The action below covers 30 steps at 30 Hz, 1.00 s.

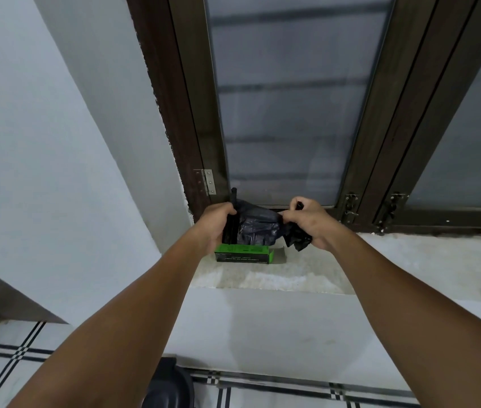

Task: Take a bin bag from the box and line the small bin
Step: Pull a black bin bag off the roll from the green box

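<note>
In the head view, I see both my arms reaching out to the window ledge (pixel 409 260). My left hand (pixel 214 223) is curled around a roll of black bin bags (pixel 255 228). The fingers wrap over the left end of the roll, and the thumb side presses on the top. A thin black strip of bag sticks up just above those fingers.

My right hand (pixel 309 222) pinches a loose black bin bag (pixel 296 241). The fingertips are closed tight on the plastic near the top, and a crumpled bit of the bag hangs out below the palm. The bag stretches between my two hands, so both hands are clamped on black plastic.

Right under the roll sits the green box (pixel 243 254). It lies on the ledge with its right end flap open. The roll is just above the box, and I cannot tell if they touch.

Behind my hands is a dark brown window frame (pixel 198 119) with cloudy glass. At the bottom of the view, on the checked floor (pixel 292 393), I see the dark round edge of the small bin (pixel 168 384). It is well apart from my hands.
</note>
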### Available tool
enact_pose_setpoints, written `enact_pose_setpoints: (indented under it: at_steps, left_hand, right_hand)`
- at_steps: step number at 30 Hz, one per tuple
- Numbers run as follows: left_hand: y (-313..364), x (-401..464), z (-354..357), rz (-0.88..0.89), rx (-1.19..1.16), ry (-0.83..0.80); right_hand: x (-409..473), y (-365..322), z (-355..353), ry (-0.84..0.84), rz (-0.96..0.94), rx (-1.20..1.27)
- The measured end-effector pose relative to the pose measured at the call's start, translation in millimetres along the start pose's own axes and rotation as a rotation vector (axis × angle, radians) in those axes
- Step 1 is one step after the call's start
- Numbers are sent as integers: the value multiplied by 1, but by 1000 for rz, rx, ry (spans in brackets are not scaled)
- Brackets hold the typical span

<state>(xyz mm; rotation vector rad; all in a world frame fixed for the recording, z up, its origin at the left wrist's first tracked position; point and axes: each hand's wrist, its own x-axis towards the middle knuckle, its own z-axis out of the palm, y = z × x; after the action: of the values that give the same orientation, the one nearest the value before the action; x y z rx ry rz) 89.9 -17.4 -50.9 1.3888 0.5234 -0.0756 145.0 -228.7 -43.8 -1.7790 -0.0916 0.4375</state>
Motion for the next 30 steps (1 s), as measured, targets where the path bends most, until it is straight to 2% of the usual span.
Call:
enact_pose_setpoints:
  at_steps: [7,10,12,17,20,25,27,30]
  left_hand:
    - [-4,-1,-4,-18,-14,-5]
    - [-8,-6,0,-86,-49,-111]
    - [-14,-7,8,-89,-18,-125]
    - [-44,0,19,82,413,25]
    - [-55,3,16,141,565,89]
    - [-48,6,17,325,976,314]
    - [-42,10,20,314,1083,273]
    - [-43,17,30,263,1143,108]
  right_hand:
    - [7,4,7,35,21,-23]
    - [6,4,14,14,29,18]
    - [5,4,20,9,27,28]
    - [6,17,21,81,58,-184]
    - [5,24,19,94,97,-202]
    - [3,26,18,96,58,-279]
    - [3,28,18,104,28,-286]
    - [3,31,17,133,30,-202]
